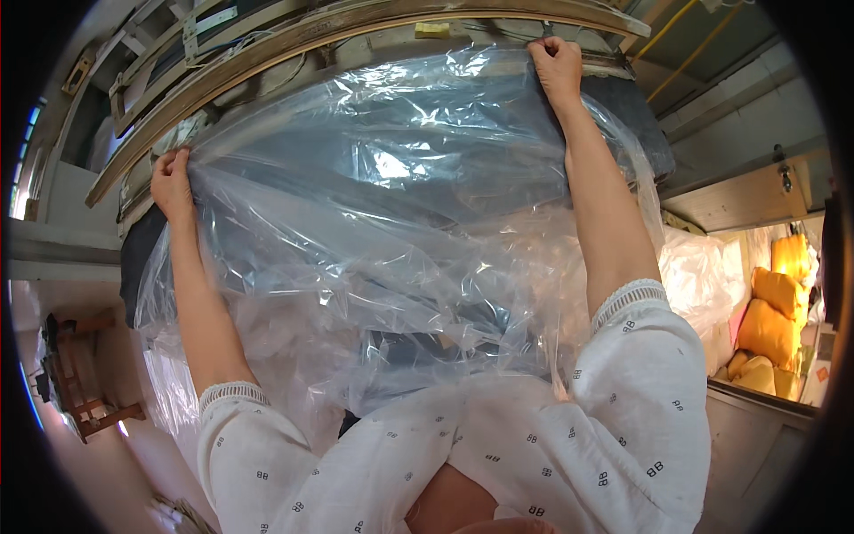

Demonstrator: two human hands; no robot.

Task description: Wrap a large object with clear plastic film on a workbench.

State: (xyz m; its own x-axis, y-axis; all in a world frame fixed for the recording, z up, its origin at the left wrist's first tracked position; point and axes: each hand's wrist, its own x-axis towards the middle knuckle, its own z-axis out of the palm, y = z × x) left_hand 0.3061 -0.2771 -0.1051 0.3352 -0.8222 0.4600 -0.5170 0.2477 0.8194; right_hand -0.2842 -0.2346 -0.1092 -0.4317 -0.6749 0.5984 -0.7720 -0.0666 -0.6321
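Observation:
A large clear plastic sheet (356,169) spreads in front of me, creased and shiny, over a dark flat surface. At the far left, my left hand (172,184) pinches one edge of it, fingers closed. Farther off on the right, my right hand (558,71) is closed in a pinch on the sheet's far edge. Between the two hands the sheet is drawn out fairly taut. Toward my body it falls in loose, crumpled folds.
A long wooden bar (356,25) runs across the far side, just beyond my hands. Near it lies a small yellow block (431,29). Yellow-orange bundles (772,325) show through an opening at right. A brown wooden frame (80,378) stands at lower left.

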